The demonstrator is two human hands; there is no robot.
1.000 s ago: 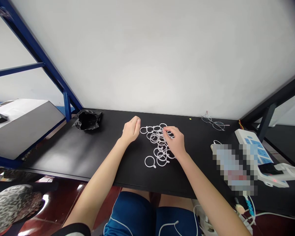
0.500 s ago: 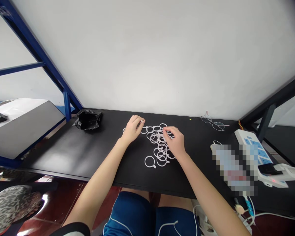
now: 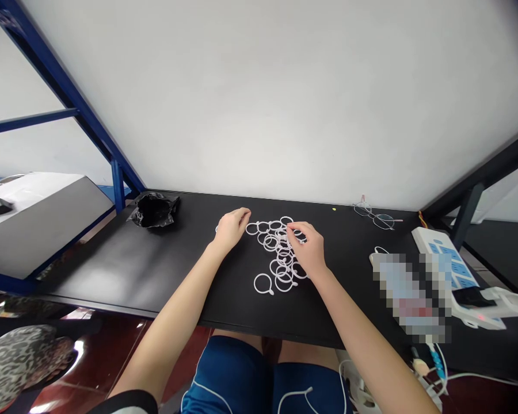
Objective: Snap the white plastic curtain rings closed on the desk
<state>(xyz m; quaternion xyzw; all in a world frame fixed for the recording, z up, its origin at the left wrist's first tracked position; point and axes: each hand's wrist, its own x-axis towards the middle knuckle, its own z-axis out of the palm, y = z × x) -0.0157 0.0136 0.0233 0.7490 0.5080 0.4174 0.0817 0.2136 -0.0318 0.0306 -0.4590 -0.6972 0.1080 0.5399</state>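
Observation:
Several white plastic rings [image 3: 278, 250] lie in a loose cluster on the black table [image 3: 164, 264]. My left hand [image 3: 231, 227] rests at the cluster's left edge with its fingers curled in; a bit of white ring shows at its left side, so it seems to hold one. My right hand [image 3: 309, 247] lies on the right side of the cluster, thumb and fingertips pinched on a ring near the top. One ring [image 3: 263, 284] sits apart at the front left of the pile.
A crumpled black bag [image 3: 154, 210] lies at the back left. Glasses [image 3: 376, 215] rest near the wall at right. A white power strip [image 3: 451, 270] with plugs and cables occupies the right end. A blue steel frame [image 3: 116, 187] stands at left.
My left hand reached its fingers toward the rings half a second ago, then curled back in at the cluster's left edge. My right hand has stayed in place.

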